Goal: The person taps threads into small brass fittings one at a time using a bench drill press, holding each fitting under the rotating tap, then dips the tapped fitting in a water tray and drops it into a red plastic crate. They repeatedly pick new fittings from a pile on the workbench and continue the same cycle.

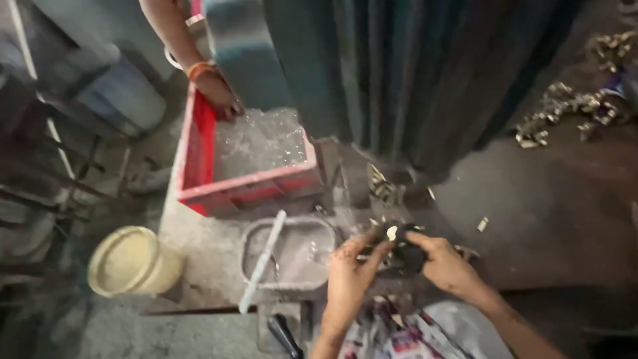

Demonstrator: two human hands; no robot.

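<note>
My left hand (350,274) and my right hand (446,263) meet low in the head view, both gripping a small dark part (405,251) with a pale metal tip between the fingers. They hover just right of a shallow grey tray (252,240) with a white stick (262,262) lying across it. Small brass-coloured pieces (384,189) lie on the bench just beyond my hands.
A red crate (199,159) of silvery shavings stands behind the tray; another person's hand (219,93) rests on its far rim. A yellow bucket (131,262) sits at the left. A big dark machine body (412,73) looms above. More brass pieces (571,110) are heaped at the far right.
</note>
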